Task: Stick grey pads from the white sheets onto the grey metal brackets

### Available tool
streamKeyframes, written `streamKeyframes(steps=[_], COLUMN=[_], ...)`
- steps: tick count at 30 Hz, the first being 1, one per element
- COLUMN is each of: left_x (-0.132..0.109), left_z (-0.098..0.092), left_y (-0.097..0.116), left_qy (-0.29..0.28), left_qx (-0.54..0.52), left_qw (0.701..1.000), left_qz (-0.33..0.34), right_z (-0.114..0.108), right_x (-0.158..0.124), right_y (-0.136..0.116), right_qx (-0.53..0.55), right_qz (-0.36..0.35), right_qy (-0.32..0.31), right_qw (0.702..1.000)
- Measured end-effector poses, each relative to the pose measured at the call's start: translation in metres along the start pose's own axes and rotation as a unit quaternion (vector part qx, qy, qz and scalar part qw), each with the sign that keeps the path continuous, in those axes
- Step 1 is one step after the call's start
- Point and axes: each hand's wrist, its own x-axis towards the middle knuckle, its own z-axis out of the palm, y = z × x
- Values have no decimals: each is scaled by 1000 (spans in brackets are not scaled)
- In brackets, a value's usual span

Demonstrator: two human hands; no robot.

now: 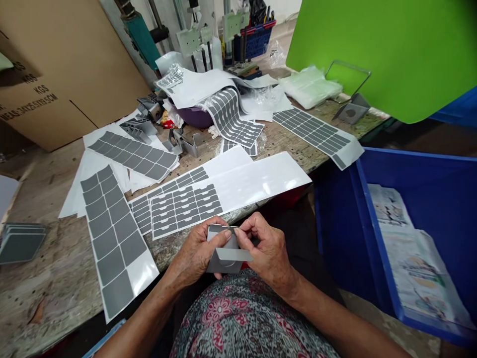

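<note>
Above my lap, my left hand [201, 246] is closed around a bent grey metal bracket [227, 261], thumb across its upper face. My right hand [265, 243] pinches at the bracket's top edge, thumb and forefinger together. Whether a thin sticker lies between those fingertips I cannot make out. Just beyond my hands, a sheet of small notched grey stickers [186, 211] lies on the worn table [59, 283], its right part bare white backing. To the left is a sheet of larger square grey stickers [115, 238], with one space peeled bare.
More brackets [182, 141] stand near a purple bowl [196, 117] under loose sticker sheets. Another sticker sheet [316, 134] overhangs the table's right edge. A blue bin [335, 223] stands right, a green panel [383, 54] behind it. Flat grey pieces [22, 243] are stacked far left.
</note>
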Motion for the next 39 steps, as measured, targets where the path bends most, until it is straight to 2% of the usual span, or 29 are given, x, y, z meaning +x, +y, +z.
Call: streamKeyframes(steps=[9,15,19,22,27,31,33,36,39], left_x=[-6,-7,-5,-3,1,1,0,-1,0], left_z=[-2,-5,-5,-6,-8,-7,-6,-4,-5], left_y=[-2,0,-2,-5,-10,-11,-10,-10,-11], left_qy=[0,-14,-21,-23,-16,-27,-36,-39,-43], left_qx=[9,-43,-95,-120,-142,-147,-154,-161,-156], left_qw=[1000,999,995,991,988,986,984,983,985], left_qz=[6,-25,-38,-49,-64,-73,-77,-76,-66], right_z=[4,-4,-9,-10,-10,-14,-16,-15,-11], right_x=[-1,2,4,4,3,4,5,5,3], right_y=[1,-2,2,9,12,9,11,16,19], right_qx=[43,70,164,211,159,127,157,268,346], right_qz=[49,25,96,141,128,102,127,182,210], right_qy=[1,-58,-122,-123,-115,-153,-192,-243,-247], right_qw=[998,996,974,959,972,975,960,914,880])
